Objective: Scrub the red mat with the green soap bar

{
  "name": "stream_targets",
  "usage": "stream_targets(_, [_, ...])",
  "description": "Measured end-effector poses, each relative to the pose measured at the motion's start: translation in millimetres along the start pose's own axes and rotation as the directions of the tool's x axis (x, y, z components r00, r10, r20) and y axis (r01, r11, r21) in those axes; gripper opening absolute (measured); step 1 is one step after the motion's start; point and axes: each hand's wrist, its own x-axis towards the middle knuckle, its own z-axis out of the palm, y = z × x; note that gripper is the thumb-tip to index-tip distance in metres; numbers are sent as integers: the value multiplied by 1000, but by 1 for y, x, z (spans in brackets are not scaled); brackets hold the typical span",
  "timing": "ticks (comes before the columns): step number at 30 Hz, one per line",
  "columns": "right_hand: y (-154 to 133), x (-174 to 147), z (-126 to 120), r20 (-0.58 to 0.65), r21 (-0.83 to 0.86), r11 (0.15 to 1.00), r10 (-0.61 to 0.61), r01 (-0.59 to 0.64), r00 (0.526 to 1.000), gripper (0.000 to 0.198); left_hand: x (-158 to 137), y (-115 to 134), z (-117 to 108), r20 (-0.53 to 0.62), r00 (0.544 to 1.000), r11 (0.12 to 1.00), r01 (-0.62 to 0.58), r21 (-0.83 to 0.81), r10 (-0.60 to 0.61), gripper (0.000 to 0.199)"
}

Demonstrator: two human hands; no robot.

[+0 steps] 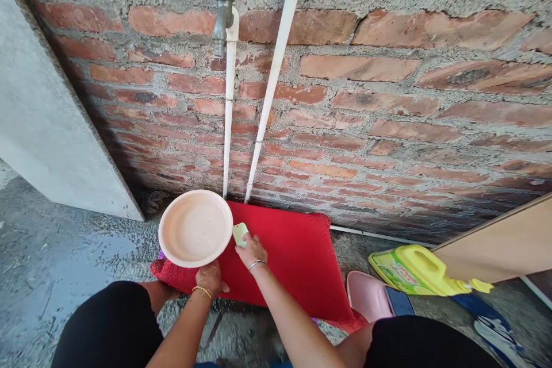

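We see the right hand [252, 253] pinching a pale green block [240, 234] between thumb and fingers, above the red mat [287, 259] and just right of the basin [196, 231]. If the block is wet, a pinch this light could let it slip onto the mat.

The left hand [209, 277] is at the basin's near side, its fingers mostly hidden by the rim and its thumb out over the mat. We cannot tell how firmly it has hold, or whether it only steadies the basin.

The basin sits at the mat's left end, so we judge a knock or push to the left could tip it off; how much water it holds, if any, we cannot make out. The floor [64, 250] on the left looks wet, which could make for poor footing.

At the near right, a phone [400, 302] lies by the pink tray [362, 293], where splashes might reach it. The yellow bottle [407, 269] beyond lies on its side; a loose cap could leak.
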Motion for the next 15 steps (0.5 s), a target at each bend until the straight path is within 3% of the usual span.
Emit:
stream_targets(3, [-3, 6, 5, 40, -23, 1000, -20, 21, 999, 43, -4, 3, -5, -19, 1000, 1000, 5, -25, -6, 95])
stream_targets(6, [13, 9, -3, 44, -38, 999, -10, 11, 999, 48, -5, 6, -8, -11, 1000, 1000, 5, -7, -5, 91])
stream_targets(12, [85, 8, -36, -41, 61, 970, 238, -235, 970, 46, -4, 10, -8, -21, 1000, 999, 19, 38, -19, 86])
stream_targets(15, [91, 5, -39, -82, 125, 956, 277, -266, 957, 45, -1, 12, -7, -11, 999, 999, 37, 36, -36, 86])
